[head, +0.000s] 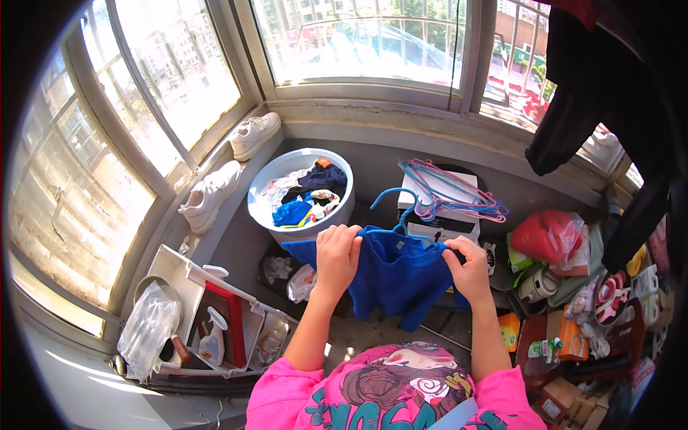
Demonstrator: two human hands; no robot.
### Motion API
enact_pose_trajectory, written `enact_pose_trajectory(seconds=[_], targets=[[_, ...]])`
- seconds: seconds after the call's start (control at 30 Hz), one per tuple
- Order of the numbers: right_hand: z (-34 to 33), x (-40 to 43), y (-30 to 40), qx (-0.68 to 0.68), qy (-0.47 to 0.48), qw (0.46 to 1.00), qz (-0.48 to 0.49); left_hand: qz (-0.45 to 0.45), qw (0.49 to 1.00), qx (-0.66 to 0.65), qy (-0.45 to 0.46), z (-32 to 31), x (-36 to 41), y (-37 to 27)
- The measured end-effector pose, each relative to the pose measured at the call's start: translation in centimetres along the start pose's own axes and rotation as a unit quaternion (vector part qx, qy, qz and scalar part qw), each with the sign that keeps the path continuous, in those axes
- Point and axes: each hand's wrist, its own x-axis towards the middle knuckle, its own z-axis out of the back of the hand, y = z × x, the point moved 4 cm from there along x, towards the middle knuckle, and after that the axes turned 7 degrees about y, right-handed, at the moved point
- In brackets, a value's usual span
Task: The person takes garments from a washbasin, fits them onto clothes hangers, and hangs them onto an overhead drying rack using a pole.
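A blue garment (389,279) hangs between my two hands, with a blue clothes hanger (403,212) inside its neck opening and the hook pointing up and left. On the left, my left hand (337,258) pinches the fabric near one shoulder. The other shoulder is gripped by my right hand (466,263), thumb and fingers together. Beyond the garment, a light blue tub (255,207) holds several crumpled clothes. Pink and blue hangers (457,196) lie in a pile on a white box (408,200) just behind the hanger hook.
White sneakers (210,198) stand on the left sill. A storage rack (252,309) with a spray bottle (213,336) is at lower left. A red plastic bag (545,236), bottles and boxes crowd the right. Dark clothing (596,91) hangs at upper right.
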Motion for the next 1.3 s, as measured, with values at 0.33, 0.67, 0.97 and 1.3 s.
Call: enact_pose_trajectory(seconds=[0.33, 0.67, 0.97, 1.3], targets=[[3.8, -0.5, -1.7, 0.004, -0.033, 0.999, -0.024, 0.003, 0.999, 0.055, -0.001, 1.0, -1.5, 3.8], [5.2, -0.3, -3.1, 0.038, -0.05, 0.997, -0.035, 0.071, 0.996, 0.019, -0.044, 2.3, -3.6, 6.1], [4.5, 0.5, -2.9, 0.073, -0.046, 0.995, -0.044, 0.049, 0.987, 0.114, -0.098, 4.9, -1.2, 4.5], [1.8, 3.0, -0.9, 0.036, -0.024, 0.999, 0.005, -0.001, 0.999, -0.008, 0.05, 1.4, 5.3, -1.5]])
